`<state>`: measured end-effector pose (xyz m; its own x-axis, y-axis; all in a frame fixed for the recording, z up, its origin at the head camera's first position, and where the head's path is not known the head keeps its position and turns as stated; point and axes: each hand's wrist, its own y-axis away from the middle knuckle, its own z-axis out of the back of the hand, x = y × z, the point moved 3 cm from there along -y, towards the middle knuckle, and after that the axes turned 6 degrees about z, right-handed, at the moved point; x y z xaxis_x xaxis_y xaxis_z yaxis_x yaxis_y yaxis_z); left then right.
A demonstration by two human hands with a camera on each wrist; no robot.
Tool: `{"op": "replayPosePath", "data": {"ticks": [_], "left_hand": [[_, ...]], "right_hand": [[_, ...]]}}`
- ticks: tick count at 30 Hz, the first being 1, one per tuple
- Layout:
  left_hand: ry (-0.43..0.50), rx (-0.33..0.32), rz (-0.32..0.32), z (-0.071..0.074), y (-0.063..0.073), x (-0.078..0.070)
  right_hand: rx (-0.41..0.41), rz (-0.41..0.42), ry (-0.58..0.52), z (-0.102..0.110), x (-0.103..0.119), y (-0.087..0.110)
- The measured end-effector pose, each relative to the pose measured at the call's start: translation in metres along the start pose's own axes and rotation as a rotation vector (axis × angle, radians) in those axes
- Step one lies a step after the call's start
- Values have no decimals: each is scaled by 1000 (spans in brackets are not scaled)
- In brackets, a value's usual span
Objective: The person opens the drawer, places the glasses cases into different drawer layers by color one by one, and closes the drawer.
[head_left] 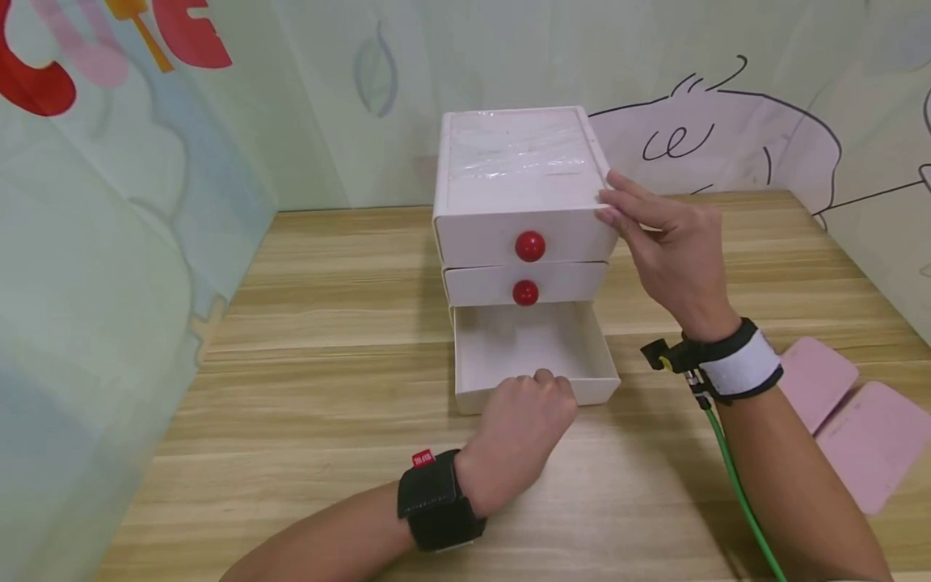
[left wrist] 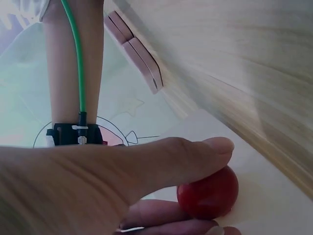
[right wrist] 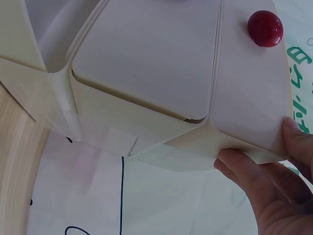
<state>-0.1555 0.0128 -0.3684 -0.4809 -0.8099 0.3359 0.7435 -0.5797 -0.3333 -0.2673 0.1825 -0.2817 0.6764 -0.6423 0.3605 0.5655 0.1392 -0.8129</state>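
Note:
A white drawer unit with red ball knobs stands on the table. Its bottom drawer is pulled out and looks bare inside, while the upper two are pushed in. My left hand is at the front of that drawer; in the left wrist view its thumb and fingers pinch the round red knob. With thumb and fingers, my right hand grips the top right front corner of the unit, as the right wrist view also shows. The bottom knob is hidden by my left hand in the head view.
Two pink pads lie on the wooden table at the right, partly behind my right forearm. A green cable runs from the right wrist strap. Printed sheets line the back and sides.

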Motion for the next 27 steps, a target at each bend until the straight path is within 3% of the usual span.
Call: {"op": "replayPosePath", "data": {"ticks": [27], "left_hand": [[4,74,-36,6,11,-14]], "right_hand": [[4,-7,-21,0,0,0]]}}
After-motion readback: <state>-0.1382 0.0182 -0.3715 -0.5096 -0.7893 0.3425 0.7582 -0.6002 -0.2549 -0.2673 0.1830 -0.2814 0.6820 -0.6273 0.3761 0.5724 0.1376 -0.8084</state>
